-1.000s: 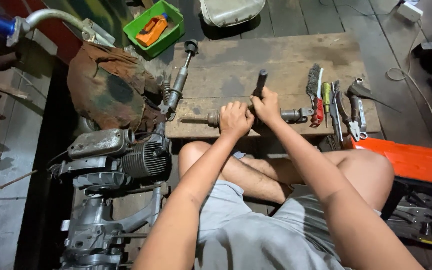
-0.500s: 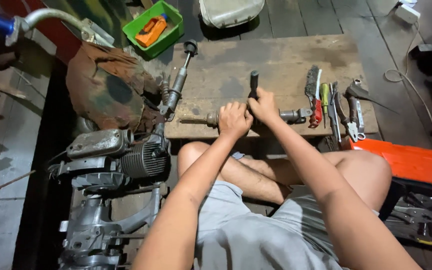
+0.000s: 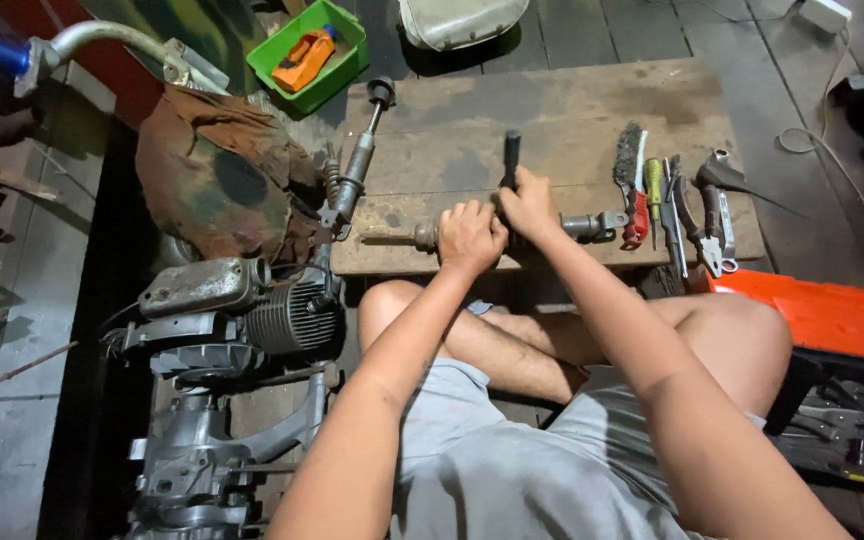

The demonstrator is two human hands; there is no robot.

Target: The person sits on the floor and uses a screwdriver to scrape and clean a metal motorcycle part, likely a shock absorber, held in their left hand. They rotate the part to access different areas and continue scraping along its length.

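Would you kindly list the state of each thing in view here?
Left hand: gripping the metal shaft.
Right hand: gripping an upright black tool handle.
Metal shaft: lying flat on the wooden board.
Green tray: holding an orange object.

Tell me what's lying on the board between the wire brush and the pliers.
In the head view, a green-handled screwdriver lies between the wire brush and the pliers, on the wooden board.

Dark plank floor (image 3: 592,30) — low wooden board (image 3: 552,110).
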